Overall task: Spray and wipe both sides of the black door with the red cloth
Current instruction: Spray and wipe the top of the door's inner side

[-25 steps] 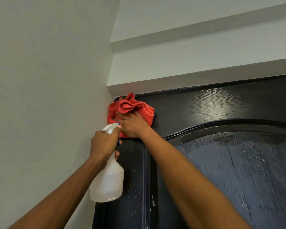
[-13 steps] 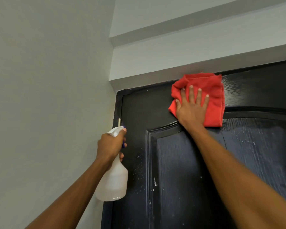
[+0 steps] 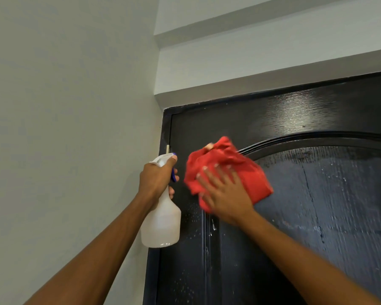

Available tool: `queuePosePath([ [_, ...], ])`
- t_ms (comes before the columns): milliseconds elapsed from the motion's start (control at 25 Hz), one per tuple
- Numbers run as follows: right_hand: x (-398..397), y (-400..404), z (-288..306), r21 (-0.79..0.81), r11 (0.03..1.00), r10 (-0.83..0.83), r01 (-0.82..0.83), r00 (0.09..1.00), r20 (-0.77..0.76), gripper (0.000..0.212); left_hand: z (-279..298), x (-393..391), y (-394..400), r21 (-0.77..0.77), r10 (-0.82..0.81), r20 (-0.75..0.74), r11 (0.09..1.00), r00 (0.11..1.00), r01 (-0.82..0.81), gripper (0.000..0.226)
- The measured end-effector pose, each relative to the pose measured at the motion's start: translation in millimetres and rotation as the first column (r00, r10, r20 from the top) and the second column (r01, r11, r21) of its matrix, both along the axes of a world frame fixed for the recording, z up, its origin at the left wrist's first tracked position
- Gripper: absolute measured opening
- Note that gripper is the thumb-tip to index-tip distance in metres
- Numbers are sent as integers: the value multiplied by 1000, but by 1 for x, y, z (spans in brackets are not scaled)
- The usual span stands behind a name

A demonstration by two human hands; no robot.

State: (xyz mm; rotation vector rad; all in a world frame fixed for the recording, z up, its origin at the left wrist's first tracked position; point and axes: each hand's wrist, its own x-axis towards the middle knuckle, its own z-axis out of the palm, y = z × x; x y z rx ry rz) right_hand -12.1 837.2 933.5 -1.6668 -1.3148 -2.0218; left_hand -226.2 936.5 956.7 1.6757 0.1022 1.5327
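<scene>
The door (image 3: 295, 216) is black and shiny, and it is filling the right side of the view. Little drops of water are sitting on it, most of them on the big arched panel and down its left strip. The cloth (image 3: 249, 172) is red and bunched up. It is lying against the door near the top left corner of the arched panel.

The right hand (image 3: 224, 194) is pressing the cloth flat on the door. Its fingers are spread out and mostly straight, lying on top of the cloth. The picture is a bit blurry there, so the fingertips are hard to see well.

The left hand (image 3: 156, 179) is just to the left of the cloth, by the door's left edge. It is curling tight around the neck of a white bottle (image 3: 161, 225). One finger is resting by the blue trigger. The bottle is hanging down from the hand, in front of the door's edge.

A grey wall (image 3: 64, 128) is standing left of the door.
</scene>
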Motion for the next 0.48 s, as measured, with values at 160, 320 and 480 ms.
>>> queuePosePath([
  [160,-26,59,-45,-582,811,29,64,989,148,52,-10,-16,-1,42,61,52,997,997,-63,23],
  [320,-28,66,38,-431,897,-17,97,983,185,53,-23,-21,7,43,61,10,997,998,-61,20],
  [480,-22,49,71,-392,908,-75,146,979,191,57,-26,-22,9,29,15,-11,999,1000,-15,26],
])
